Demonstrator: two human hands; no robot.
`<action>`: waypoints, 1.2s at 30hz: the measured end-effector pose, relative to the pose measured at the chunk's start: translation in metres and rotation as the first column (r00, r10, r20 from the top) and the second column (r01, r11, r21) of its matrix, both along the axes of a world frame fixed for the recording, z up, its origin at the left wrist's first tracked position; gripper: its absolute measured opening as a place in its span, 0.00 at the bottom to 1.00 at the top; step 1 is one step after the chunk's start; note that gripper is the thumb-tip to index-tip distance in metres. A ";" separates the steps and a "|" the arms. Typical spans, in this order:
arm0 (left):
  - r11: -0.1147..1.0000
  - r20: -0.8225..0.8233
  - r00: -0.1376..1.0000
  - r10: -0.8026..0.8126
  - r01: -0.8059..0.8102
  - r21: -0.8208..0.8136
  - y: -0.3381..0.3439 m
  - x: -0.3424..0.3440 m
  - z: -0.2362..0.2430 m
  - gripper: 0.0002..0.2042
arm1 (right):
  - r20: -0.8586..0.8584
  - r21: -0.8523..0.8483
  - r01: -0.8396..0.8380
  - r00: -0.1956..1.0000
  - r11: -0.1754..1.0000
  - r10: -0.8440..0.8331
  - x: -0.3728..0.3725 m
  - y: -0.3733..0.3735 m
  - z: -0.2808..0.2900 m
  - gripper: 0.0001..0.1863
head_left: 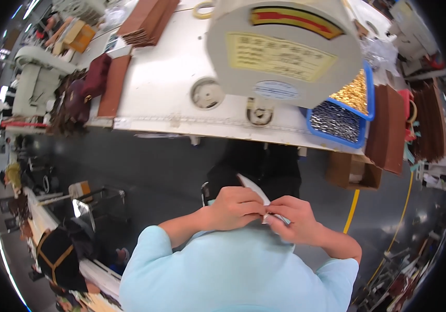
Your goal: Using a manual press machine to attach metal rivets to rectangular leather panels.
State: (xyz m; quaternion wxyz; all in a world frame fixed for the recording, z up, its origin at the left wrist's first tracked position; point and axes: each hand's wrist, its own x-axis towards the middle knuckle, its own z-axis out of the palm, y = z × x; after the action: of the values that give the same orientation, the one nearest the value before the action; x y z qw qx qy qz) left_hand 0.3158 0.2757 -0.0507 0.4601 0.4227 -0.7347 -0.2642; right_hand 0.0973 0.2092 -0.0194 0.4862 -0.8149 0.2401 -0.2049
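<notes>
Cannot make out the lower end of the pale strip, hidden by the fingers. Cannot read the blurred yellow label on the grey machine; cannot see its upper part, cut off. Cannot follow the whole blue tray near the front right corner of the bench, partly covered by the machine, nor tell the shape of its gold pieces, too small. Cannot see the far end of the brown stack toward the back left corner, cut off.
</notes>
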 end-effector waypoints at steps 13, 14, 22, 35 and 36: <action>0.982 -0.062 0.998 -0.003 0.014 0.186 0.000 -0.006 0.012 0.11 | -0.089 -0.243 -0.035 0.996 0.969 0.014 0.004 -0.005 -0.002 0.14; 0.941 -0.171 0.981 0.093 -0.031 0.338 -0.003 -0.013 0.025 0.12 | -0.037 -0.321 0.009 0.999 0.947 -0.022 0.003 -0.006 -0.006 0.14; 0.841 -0.072 0.997 0.025 0.018 0.541 -0.015 -0.010 0.025 0.23 | 0.064 -0.538 0.079 0.997 0.839 -0.053 0.013 -0.017 -0.019 0.14; 0.921 0.152 0.967 0.205 -0.243 0.305 -0.032 -0.002 0.033 0.26 | 0.035 -0.310 0.393 0.914 0.865 -0.403 -0.002 -0.178 -0.028 0.10; 0.938 0.208 0.959 0.193 -0.242 0.248 -0.031 -0.001 0.036 0.27 | -0.082 -0.187 0.587 0.789 0.787 -0.608 -0.008 -0.211 -0.032 0.08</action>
State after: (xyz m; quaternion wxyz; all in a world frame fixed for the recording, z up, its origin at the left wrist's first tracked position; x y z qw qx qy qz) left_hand 0.3148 0.2447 -0.0143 0.3561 0.5828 -0.6787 -0.2702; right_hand 0.0897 -0.0015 -0.0511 0.3148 -0.7432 0.5028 -0.3092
